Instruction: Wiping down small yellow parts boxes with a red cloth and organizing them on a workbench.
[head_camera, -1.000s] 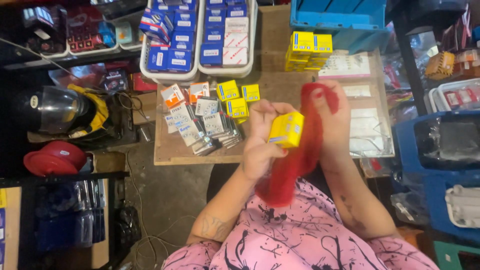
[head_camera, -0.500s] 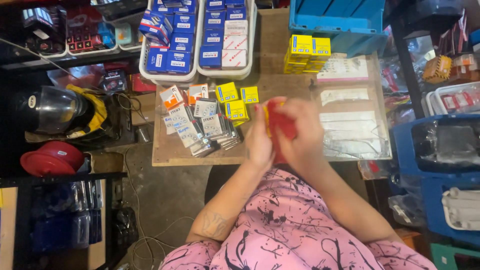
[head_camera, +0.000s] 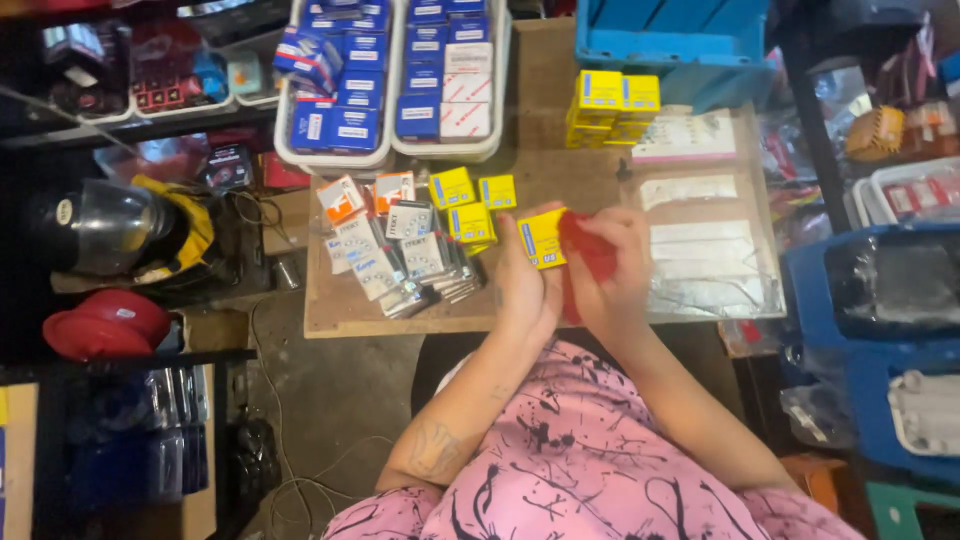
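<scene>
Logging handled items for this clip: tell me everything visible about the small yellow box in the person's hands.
The small yellow box is a squarish carton, apparently cardboard, with a blue label patch on the face toward the camera. It looks closed and undamaged. The left hand holds it above the wooden board, tilted slightly. A red cloth, gripped by the right hand, presses against its right side. Its far faces are hidden.

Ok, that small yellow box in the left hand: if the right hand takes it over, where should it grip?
Probably across the two narrow side edges of the small yellow box, coming from above. The left hand holds its lower part and the red cloth in the right hand covers its right side, so only the top is exposed.
</scene>
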